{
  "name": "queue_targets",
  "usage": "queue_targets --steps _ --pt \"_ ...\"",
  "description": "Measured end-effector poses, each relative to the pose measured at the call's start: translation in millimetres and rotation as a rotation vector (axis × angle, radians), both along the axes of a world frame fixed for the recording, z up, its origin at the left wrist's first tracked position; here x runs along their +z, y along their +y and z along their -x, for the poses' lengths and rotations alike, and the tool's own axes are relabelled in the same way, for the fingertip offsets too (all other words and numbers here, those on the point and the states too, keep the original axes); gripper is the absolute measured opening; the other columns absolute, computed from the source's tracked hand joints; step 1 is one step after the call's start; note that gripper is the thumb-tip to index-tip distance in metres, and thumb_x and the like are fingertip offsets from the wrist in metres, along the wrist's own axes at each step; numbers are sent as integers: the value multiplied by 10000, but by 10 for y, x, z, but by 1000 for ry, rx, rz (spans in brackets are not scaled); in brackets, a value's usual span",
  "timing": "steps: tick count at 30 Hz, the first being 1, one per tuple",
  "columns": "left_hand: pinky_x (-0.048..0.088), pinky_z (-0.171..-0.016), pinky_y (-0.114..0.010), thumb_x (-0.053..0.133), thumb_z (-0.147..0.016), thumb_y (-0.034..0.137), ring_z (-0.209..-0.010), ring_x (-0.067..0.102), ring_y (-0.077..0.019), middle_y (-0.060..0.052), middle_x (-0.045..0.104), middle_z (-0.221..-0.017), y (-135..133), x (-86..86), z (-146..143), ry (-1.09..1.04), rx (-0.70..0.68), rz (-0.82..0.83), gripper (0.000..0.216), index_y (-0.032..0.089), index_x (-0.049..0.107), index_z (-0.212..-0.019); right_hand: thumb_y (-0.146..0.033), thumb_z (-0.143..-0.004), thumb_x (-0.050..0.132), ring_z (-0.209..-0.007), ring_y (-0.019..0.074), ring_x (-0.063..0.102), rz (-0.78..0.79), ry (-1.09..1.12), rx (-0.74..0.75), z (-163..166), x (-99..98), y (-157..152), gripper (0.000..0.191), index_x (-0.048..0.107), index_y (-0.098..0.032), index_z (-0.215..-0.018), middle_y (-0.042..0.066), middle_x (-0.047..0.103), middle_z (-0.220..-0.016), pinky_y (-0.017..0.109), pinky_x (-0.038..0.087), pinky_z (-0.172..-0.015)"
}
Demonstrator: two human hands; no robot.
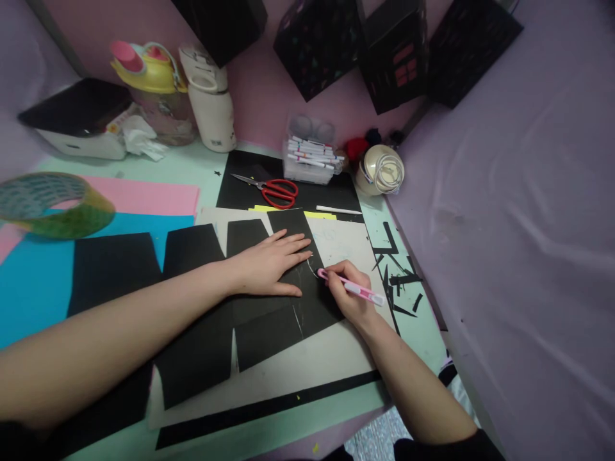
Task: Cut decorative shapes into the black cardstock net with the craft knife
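My left hand (269,264) lies flat, fingers stretched out, pressing down a sheet of black paper (269,320) cut into house-shaped panels. My right hand (350,296) is closed around a pink craft knife (353,287), its tip touching the black paper just right of my left fingertips. Thin pale lines are visible on the paper near the blade. The paper rests on a grey cutting board (307,368).
Red scissors (273,189), a box of markers (310,157), a white pen (339,210) and a jar (382,169) sit behind the board. Black paper scraps (396,275) lie at the right. A tape roll (48,205), blue and pink sheets and bottles are at the left.
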State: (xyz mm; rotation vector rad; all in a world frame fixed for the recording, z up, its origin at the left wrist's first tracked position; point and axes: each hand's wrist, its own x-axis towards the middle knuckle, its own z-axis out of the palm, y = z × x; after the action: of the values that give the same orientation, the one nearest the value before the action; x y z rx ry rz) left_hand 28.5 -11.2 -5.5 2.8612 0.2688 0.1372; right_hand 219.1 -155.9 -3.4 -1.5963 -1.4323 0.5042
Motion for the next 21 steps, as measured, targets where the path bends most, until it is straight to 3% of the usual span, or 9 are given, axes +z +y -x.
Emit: queue_targets --steps 21 --pt "51 -1192 -470 484 -865 695 -1466 199 -284 -149 285 -1559 -6 4 -7 -1 -3 15 814 139 399 -1454 -196 -897 531 -645 147 624 -75 -199 129 11 -9 -35 93 603 -215 -842 27 686 -783 271 475 -596"
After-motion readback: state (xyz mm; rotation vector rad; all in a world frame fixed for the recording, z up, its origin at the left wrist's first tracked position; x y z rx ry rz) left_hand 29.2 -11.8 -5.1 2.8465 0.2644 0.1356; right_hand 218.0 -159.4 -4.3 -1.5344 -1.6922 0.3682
